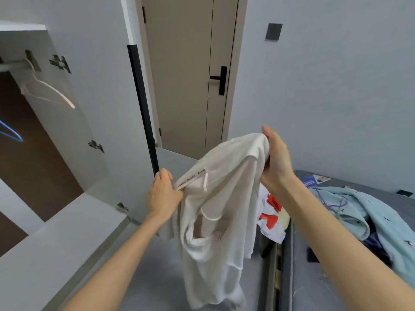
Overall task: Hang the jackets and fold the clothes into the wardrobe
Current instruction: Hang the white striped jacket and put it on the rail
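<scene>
Fingers of the left hand (165,193) pinch the white shirt (215,232) at its top edge; fingers of the right hand (278,160) curl round its bunched shoulder. A blue garment (370,212) lies on the bed (298,288).

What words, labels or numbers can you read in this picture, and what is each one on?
White garment, strip by its collar: small dark print, too blurred to read.
Blue label on the mattress: white print, too small to read.
Red-and-white cloth: red shapes, cannot tell if letters.
Nothing is legible.
</scene>
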`<control>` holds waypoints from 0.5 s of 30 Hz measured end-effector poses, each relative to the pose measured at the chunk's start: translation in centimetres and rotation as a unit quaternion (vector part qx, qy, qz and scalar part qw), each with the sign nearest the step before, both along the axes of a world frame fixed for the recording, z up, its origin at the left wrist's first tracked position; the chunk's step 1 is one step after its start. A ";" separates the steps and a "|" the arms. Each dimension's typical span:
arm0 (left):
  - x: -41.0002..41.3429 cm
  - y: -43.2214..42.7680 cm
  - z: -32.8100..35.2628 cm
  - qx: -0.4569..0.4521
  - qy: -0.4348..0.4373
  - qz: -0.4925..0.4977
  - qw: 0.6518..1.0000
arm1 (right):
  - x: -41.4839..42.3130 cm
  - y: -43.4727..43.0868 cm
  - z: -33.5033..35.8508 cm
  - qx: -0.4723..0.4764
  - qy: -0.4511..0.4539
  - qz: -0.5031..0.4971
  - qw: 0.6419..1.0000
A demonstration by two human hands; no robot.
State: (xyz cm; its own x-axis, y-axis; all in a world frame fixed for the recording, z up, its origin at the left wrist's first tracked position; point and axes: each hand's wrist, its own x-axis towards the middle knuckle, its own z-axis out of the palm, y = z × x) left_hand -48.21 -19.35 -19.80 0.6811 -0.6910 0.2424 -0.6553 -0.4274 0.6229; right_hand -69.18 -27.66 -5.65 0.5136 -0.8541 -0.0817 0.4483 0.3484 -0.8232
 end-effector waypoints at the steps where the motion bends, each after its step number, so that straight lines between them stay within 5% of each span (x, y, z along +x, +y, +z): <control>1: 0.3 -0.2 0.0 0.001 0.011 0.011 1.000 | -0.3 -0.1 0.0 0.002 0.000 -0.016 1.000; 7: 1.1 0.1 -0.2 -0.036 0.037 -0.001 0.999 | -0.7 -0.6 -1.5 0.028 0.026 -0.064 0.997; 11: 1.9 0.9 -0.4 -0.087 0.104 -0.064 0.989 | -1.2 -2.2 -3.9 -0.030 0.268 -0.073 0.960; 15: 2.3 1.3 1.4 -0.104 0.149 -0.160 0.970 | -0.9 -1.4 -6.7 -0.154 0.487 -0.001 0.860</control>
State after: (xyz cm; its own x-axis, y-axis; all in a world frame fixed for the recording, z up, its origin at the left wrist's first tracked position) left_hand -45.93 -18.04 -18.40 0.5005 -0.8361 0.2247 -0.5109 -0.0757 0.8563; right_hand -70.11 -29.09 -12.35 0.3277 -0.9134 -0.2416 -0.5051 0.0468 -0.8618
